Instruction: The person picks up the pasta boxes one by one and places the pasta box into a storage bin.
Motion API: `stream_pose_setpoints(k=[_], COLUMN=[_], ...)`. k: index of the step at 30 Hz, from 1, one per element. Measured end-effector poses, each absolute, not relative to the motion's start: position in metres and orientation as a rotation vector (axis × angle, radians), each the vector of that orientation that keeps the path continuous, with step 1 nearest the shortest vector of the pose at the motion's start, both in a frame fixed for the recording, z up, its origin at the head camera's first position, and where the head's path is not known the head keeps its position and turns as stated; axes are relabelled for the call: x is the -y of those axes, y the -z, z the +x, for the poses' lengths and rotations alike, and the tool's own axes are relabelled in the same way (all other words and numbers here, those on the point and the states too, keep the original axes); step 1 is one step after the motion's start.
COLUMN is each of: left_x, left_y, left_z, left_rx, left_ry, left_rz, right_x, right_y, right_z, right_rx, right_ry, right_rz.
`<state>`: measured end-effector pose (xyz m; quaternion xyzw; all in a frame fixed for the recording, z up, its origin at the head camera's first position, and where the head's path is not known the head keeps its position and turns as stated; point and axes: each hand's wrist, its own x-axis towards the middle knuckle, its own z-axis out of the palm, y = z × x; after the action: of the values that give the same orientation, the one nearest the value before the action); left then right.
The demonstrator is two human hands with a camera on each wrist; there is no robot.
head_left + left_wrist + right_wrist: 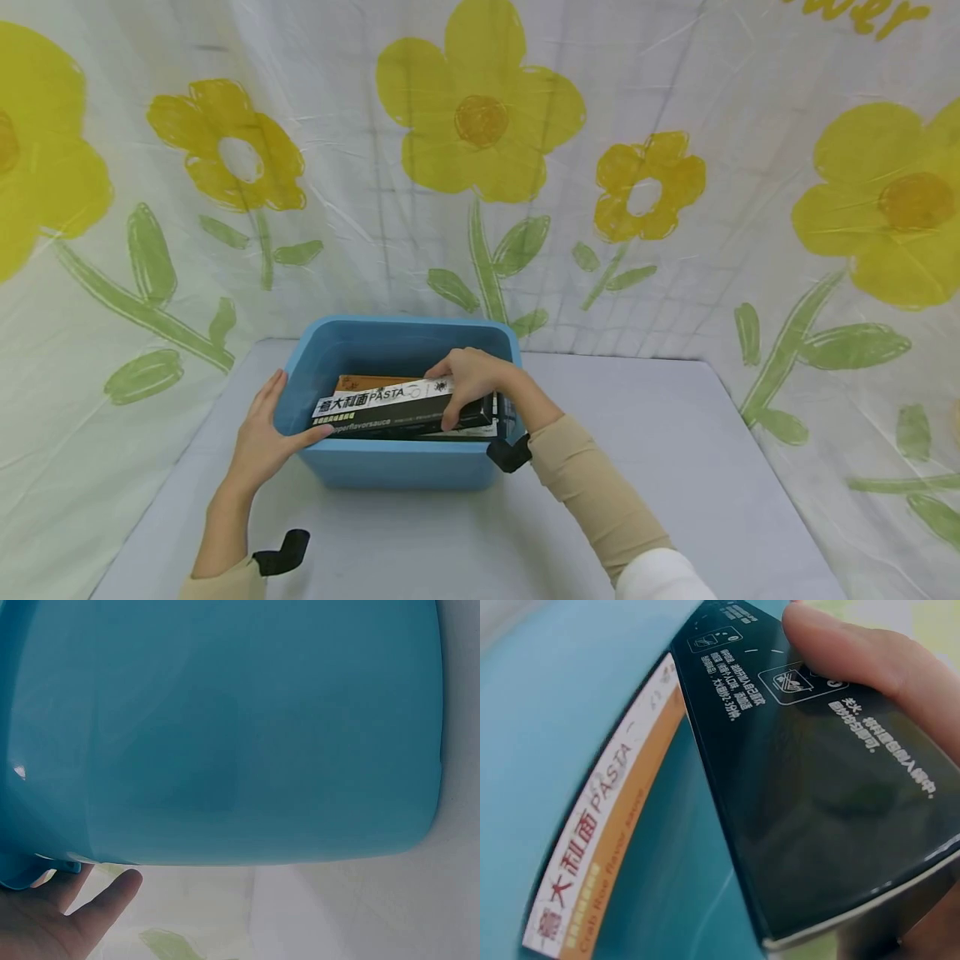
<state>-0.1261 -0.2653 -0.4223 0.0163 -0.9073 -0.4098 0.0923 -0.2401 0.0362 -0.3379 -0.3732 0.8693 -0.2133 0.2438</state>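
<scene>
A blue plastic bin (405, 468) stands on the table with boxes inside. My right hand (474, 379) reaches in over its right side and grips a black-and-white pasta box (408, 417), thumb on the near face and fingers over the top. The box lies tilted, its right end higher. My left hand (262, 437) rests on the bin's front left corner, fingers spread along the left rim and thumb on the front rim. In the right wrist view, a white-and-orange pasta box (604, 832), labelled crab roe flavor, lies against the bin wall below the gripped box.
An orange box edge (360, 382) shows behind the black box in the bin. Below the bin spreads a white-covered table (630, 467). A hanging cloth (337, 250) with painted yellow flowers rises behind the table.
</scene>
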Motion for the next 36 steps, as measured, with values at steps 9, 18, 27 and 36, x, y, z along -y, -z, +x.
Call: stream_pose_setpoints(k=[9, 18, 27, 36], left_x=[0.264, 0.265, 0.266, 0.264], left_y=[0.422, 0.421, 0.421, 0.420], left_z=[-0.126, -0.127, -0.126, -0.125], left_rx=[2.696, 2.690, 2.680, 2.682], left_ry=[1.218, 1.204, 1.213, 1.223], left_rz=[0.063, 0.057, 0.049, 0.060], right_x=[-0.028, -0.027, -0.027, -0.047], right_y=[0.328, 0.330, 0.332, 0.329], right_z=[-0.238, -0.238, -0.238, -0.241], right_rx=[-2.356, -2.357, -2.353, -2.310], right_ry=[0.510, 0.459, 0.419, 0.612], right_rz=[-1.036, -0.994, -0.963, -0.864])
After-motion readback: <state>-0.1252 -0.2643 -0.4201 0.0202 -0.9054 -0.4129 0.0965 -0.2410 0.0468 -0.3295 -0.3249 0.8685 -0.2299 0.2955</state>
